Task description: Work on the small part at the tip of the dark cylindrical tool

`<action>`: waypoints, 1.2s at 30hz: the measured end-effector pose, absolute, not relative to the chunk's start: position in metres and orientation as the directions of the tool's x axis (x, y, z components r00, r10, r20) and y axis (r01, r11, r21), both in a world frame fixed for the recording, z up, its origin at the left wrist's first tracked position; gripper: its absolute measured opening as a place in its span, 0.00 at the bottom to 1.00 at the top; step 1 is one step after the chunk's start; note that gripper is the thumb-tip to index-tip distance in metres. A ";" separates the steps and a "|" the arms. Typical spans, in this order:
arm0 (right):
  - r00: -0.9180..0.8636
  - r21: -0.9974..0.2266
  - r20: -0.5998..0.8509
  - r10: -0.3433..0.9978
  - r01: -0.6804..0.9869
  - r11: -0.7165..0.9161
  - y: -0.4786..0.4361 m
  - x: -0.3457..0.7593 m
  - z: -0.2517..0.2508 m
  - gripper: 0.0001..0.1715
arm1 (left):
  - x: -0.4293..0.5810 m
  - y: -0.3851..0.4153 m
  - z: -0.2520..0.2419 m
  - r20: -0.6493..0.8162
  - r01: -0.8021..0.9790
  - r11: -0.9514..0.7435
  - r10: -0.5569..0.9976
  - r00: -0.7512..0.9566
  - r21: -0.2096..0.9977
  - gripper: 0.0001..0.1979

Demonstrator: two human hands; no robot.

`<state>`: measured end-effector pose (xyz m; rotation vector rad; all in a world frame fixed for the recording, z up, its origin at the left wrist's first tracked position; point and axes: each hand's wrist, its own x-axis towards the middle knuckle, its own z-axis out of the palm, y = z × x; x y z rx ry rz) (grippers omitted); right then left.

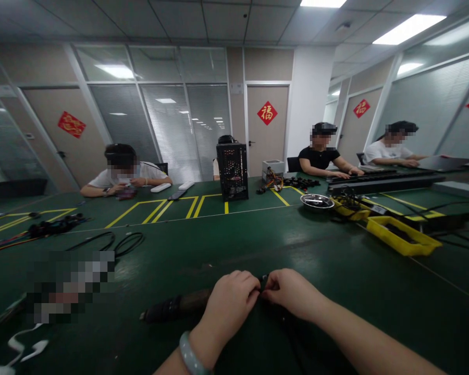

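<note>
Both my hands meet at the near edge of the green table. My left hand, with a pale green bangle on the wrist, is closed around a dark bundled cable that sticks out to the left along the table. Fingertip to fingertip with it, my right hand pinches a small dark part of the same cable between the two hands. What exactly sits between the fingertips is too small and dark to make out.
A black perforated computer case stands mid-table, with a metal bowl and a yellow tray to the right. Loose black cables lie at left. Three people sit along the far side and right end.
</note>
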<state>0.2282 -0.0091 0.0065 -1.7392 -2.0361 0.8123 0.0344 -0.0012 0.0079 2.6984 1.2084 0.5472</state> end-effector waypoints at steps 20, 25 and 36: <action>-0.268 -0.621 -0.004 0.963 0.756 0.208 -0.004 0.229 0.001 0.06 | 0.033 -0.005 0.010 0.262 0.718 -0.613 0.790 0.554 0.330 0.06; -0.262 -0.595 0.033 0.964 0.770 0.229 -0.005 0.226 0.001 0.06 | 0.034 -0.004 0.007 0.287 0.708 -0.609 0.793 0.538 0.358 0.09; -0.245 -0.625 -0.011 0.969 0.758 0.184 -0.005 0.227 0.007 0.06 | 0.034 -0.005 0.007 0.292 0.708 -0.628 0.778 0.556 0.323 0.12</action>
